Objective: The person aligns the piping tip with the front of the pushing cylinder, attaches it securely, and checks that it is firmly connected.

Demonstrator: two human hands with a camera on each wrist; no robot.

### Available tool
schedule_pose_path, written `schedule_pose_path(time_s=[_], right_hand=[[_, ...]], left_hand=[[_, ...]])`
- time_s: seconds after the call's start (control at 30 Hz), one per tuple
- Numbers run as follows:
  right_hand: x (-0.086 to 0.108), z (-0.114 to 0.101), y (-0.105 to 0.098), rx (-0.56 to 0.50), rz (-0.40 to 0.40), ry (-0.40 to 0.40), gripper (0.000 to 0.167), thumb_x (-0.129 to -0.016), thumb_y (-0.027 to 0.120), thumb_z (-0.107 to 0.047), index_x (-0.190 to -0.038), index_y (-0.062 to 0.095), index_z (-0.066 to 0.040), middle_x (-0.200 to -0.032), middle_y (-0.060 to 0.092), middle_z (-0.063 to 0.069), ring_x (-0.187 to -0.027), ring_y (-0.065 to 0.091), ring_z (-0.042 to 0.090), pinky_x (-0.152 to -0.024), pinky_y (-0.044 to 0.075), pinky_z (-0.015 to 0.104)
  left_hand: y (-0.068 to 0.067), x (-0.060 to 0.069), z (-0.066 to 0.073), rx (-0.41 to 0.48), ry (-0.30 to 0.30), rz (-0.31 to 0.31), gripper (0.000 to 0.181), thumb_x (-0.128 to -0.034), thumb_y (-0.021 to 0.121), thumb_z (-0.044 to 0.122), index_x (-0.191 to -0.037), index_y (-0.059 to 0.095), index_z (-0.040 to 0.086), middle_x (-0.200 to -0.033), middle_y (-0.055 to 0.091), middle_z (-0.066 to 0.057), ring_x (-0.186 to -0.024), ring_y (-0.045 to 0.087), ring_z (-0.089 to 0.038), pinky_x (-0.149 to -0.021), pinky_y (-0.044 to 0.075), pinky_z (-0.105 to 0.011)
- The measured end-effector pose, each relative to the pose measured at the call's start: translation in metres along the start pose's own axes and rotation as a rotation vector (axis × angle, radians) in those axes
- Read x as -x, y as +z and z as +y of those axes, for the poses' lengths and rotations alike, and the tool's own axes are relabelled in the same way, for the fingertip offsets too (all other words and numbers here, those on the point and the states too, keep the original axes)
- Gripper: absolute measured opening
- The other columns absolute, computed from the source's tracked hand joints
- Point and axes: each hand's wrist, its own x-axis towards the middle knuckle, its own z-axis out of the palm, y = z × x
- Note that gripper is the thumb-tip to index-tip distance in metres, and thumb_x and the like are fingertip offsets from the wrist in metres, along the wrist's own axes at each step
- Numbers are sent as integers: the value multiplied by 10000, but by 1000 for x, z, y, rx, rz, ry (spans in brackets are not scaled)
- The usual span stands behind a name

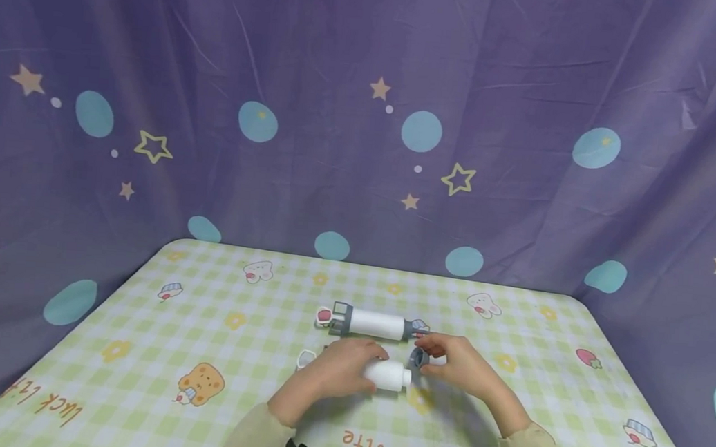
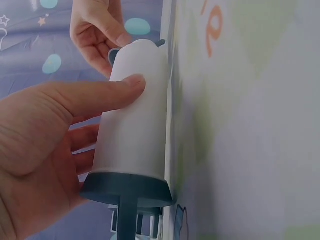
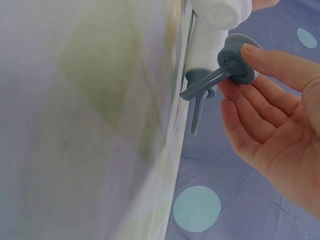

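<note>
My left hand (image 1: 343, 368) grips a white cylindrical bottle (image 1: 387, 376) lying on its side, its narrow white neck pointing right. In the left wrist view the thumb lies along the white body, above a flared dark grey base (image 2: 127, 189). Just off the neck, my right hand (image 1: 456, 362) pinches a grey cap (image 1: 418, 357) between thumb and fingers. From that cap juts a thin, spout-like stem (image 3: 207, 82), seen in the right wrist view. Cap and neck are apart. Behind both hands lies a similar white cylinder (image 1: 377, 324) with grey fittings at both ends.
A small white-framed piece with a red center (image 1: 324, 317) sits at the left end of the rear cylinder. Another white-rimmed piece (image 1: 305, 360) shows left of the left hand. All lie on a checked tablecloth (image 1: 156, 348), with a purple curtain (image 1: 346, 42) behind.
</note>
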Motion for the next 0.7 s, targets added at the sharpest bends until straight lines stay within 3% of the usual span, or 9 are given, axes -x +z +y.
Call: schedule_pose_path(time_s=[0.23,0.5,0.7], right_hand=[[-2,-2,1,12,15,-7,382,-761,717,-150,-1113,617,-43,-1044,650,32,-907,611,185,-798,498,357],[-9,-6,-1,19,60,-75,308,-754,715,-104,-1051,630,-90,-1000,644,-23,-900,611,161,-802,491,332],[-13,-10,-2,27,83,-72,340,-771,709,-128,-1097,618,-98,-1053,635,-13,-918,601,158,-812,486,335]], left_hand=[[-4,-1,-5,-29,11,54,467,-682,761,239,-1123,629,165,-1059,623,23,-954,584,-139,-812,477,-278],[-13,-4,-6,-50,-14,158,451,-723,744,259,-1140,607,155,-1057,613,-2,-928,590,-168,-791,484,-314],[-21,-7,-6,-78,-19,203,451,-735,737,265,-1150,604,147,-1051,613,-5,-912,591,-173,-791,482,-310]])
